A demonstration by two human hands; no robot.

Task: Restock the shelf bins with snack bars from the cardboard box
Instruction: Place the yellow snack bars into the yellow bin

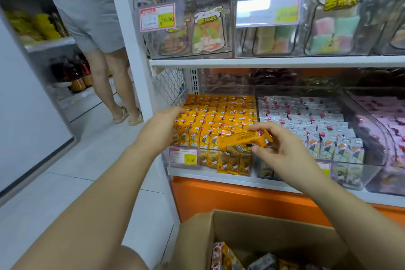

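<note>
Orange snack bars (245,139) pinched by right hand (282,151) fingers at front edge of clear bin (254,103) | left hand (163,125) at 9 o'clock, fingers extended onto stocked rows (219,112) | judged light, slippery foil, crushable; best held across long sides.

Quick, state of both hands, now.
Left hand: open, fingers straight, reaching to the shelved rows of orange-wrapped snack bars.
Right hand: pinching a small bundle of orange-wrapped snack bars.
</note>
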